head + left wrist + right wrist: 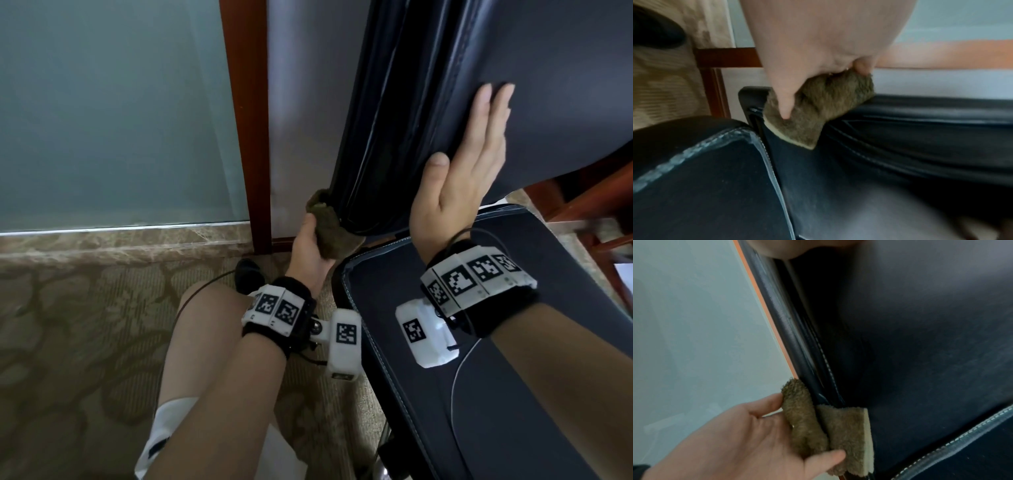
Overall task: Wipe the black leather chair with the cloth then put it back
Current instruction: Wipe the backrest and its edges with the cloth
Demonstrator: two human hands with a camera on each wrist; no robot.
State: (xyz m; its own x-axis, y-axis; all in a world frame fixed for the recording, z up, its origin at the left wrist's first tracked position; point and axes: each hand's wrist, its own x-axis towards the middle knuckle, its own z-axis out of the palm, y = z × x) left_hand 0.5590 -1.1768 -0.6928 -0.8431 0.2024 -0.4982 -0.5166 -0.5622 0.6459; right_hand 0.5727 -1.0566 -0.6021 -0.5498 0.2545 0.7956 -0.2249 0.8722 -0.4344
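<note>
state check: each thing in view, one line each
cloth: folded, wrapped over the backrest's lower side edge
left hand: grips the cloth
right hand: fingers straight, flat on the backrest
backrest: upright, braced by the right hand
seat: bare, nothing being wiped there

No readable text or numbers anywhere; the wristbands point(478, 279) carry only black-and-white marker patterns.

Soft daylight, wide-angle warp, blurred edges.
</note>
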